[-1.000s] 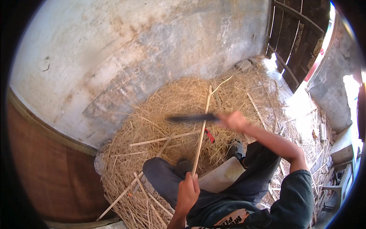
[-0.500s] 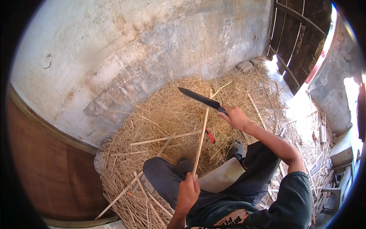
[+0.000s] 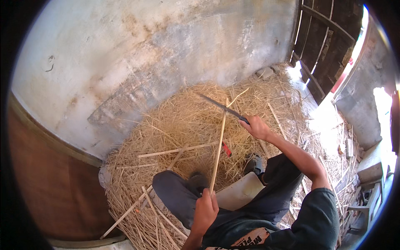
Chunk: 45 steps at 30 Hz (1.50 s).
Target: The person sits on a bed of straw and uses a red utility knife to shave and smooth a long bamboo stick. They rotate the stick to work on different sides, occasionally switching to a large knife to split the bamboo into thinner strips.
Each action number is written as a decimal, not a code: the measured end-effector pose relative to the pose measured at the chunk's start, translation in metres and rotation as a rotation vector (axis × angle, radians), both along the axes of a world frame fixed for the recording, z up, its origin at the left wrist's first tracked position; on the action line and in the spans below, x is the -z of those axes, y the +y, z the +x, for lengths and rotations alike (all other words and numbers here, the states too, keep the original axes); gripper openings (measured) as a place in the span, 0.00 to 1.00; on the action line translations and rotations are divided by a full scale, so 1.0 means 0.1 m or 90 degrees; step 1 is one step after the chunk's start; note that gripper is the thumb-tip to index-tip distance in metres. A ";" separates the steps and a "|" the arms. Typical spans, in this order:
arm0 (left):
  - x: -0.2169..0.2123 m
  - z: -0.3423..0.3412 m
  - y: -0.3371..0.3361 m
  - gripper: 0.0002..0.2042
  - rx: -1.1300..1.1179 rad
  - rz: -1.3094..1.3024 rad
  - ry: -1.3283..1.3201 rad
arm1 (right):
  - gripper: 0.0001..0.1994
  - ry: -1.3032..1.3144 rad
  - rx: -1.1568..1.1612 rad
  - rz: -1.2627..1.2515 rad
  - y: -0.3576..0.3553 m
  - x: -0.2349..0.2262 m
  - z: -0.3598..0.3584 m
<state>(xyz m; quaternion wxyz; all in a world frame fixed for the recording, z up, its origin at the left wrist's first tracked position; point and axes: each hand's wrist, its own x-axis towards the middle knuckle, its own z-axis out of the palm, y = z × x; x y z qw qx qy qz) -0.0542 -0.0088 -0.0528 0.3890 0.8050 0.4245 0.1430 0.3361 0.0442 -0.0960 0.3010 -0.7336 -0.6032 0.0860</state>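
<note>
The stick [image 3: 219,150] runs from the lap out over the straw [image 3: 177,118], its lower end gripped in the closed left hand [image 3: 205,207]. It is slender and straight, and should handle as light and fairly stiff, with some spring toward the far end; the dry-looking surface is unlikely to slip. The sound place to hold it is the lower end, well apart from the blade. The right hand [image 3: 257,127] is closed around the handle of the long dark knife [image 3: 218,103], whose blade crosses the stick near its upper end. The knife is probably the heavier item and should be held by the handle only. A thin pale strip [image 3: 239,96] angles off beside the stick's tip; whether it remains attached cannot be told. Blade contact is likewise uncertain. The left fist hides the stick's butt, the right fingers cover most of the handle, and the red object [image 3: 226,149] in the straw is too small to identify.
</note>
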 end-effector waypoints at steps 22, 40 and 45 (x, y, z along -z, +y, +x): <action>-0.74 -0.16 1.59 0.06 0.052 0.287 0.139 | 0.21 0.738 0.042 -0.078 -0.47 -0.22 -0.45; 0.27 1.09 3.24 0.11 0.129 0.235 0.100 | 0.26 0.939 0.266 -0.068 -0.52 1.70 -1.81; 0.47 1.18 3.21 0.14 0.098 0.207 0.048 | 0.25 0.911 0.289 -0.048 -0.04 2.14 -1.84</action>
